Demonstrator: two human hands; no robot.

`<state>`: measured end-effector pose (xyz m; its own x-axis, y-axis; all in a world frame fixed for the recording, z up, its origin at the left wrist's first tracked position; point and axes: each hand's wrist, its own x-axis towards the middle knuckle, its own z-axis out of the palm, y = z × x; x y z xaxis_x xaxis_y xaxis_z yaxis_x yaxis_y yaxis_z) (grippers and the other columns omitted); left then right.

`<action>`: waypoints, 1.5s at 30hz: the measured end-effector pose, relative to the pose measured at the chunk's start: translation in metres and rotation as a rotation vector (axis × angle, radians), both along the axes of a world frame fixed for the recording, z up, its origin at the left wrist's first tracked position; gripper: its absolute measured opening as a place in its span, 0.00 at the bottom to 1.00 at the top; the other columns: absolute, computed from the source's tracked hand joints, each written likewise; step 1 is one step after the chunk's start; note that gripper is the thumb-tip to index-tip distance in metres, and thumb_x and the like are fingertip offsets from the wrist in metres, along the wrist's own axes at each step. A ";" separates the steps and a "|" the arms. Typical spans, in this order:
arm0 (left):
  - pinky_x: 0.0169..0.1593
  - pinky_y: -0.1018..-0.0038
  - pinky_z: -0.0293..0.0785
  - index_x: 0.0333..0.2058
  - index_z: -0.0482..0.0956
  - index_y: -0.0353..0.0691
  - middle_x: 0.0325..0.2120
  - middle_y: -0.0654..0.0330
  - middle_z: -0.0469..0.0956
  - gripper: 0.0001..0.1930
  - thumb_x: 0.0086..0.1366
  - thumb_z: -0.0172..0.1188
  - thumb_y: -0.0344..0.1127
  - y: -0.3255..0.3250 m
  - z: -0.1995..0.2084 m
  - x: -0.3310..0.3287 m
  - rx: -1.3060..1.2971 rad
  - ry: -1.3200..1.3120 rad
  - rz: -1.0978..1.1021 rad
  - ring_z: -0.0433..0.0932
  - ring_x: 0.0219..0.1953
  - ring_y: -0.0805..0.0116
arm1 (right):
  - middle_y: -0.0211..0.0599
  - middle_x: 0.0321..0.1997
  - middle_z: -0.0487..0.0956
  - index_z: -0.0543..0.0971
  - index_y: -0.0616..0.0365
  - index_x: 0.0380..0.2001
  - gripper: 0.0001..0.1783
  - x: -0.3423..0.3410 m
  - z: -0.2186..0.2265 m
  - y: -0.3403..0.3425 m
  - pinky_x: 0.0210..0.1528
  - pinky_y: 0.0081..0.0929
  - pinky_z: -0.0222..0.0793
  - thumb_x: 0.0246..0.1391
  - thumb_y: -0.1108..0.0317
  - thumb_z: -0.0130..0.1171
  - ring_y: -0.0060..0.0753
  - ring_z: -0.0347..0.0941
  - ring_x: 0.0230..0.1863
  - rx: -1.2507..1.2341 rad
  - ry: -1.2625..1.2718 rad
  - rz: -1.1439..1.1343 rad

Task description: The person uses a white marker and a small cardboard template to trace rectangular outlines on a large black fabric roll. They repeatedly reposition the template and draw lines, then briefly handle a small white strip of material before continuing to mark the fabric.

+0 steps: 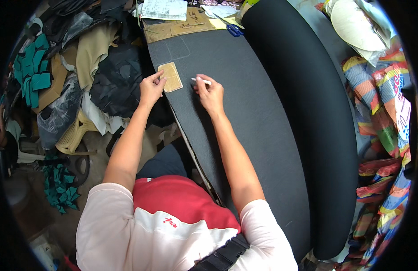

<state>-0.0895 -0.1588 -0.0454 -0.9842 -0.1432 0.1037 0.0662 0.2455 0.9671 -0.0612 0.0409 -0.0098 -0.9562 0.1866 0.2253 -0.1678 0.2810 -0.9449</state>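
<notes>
A small tan rectangular cardboard template (172,77) lies on the dark grey sheet material (245,99), at its left edge. My left hand (151,90) is at the template's left side, thumb and forefinger on its edge and the other fingers curled. Just right of the template, my right hand (211,95) pinches a short white marking stick (202,81), its tip pointing left toward the template. Whether the tip touches the sheet I cannot tell. Faint pale outlines show on the sheet beyond the template.
Blue-handled scissors (234,30) lie at the table's far end, near papers (163,9) and brown card (191,21). A thick black roll (303,117) runs along the right. Dark scraps (121,81), a beige plastic chair (75,133) and teal offcuts (60,185) crowd the left.
</notes>
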 end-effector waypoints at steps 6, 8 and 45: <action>0.14 0.80 0.65 0.51 0.75 0.40 0.10 0.69 0.66 0.19 0.60 0.57 0.31 0.006 0.007 0.004 0.112 -0.059 -0.035 0.66 0.11 0.82 | 0.36 0.27 0.82 0.80 0.65 0.39 0.14 -0.054 -0.003 -0.031 0.33 0.21 0.72 0.53 0.67 0.57 0.21 0.76 0.28 0.108 -0.027 0.080; 0.14 0.81 0.66 0.51 0.75 0.40 0.09 0.68 0.66 0.18 0.61 0.56 0.32 0.004 0.011 0.004 0.111 -0.100 -0.074 0.67 0.11 0.82 | 0.38 0.28 0.82 0.81 0.61 0.38 0.14 -0.063 -0.001 -0.037 0.34 0.24 0.72 0.52 0.65 0.57 0.25 0.77 0.28 0.225 -0.073 0.045; 0.17 0.80 0.69 0.48 0.77 0.37 0.12 0.68 0.67 0.19 0.57 0.62 0.36 -0.007 0.006 -0.009 0.040 -0.103 -0.132 0.68 0.13 0.80 | 0.43 0.20 0.80 0.82 0.62 0.27 0.11 -0.007 0.028 -0.034 0.34 0.33 0.73 0.47 0.66 0.56 0.37 0.79 0.25 0.299 -0.232 0.375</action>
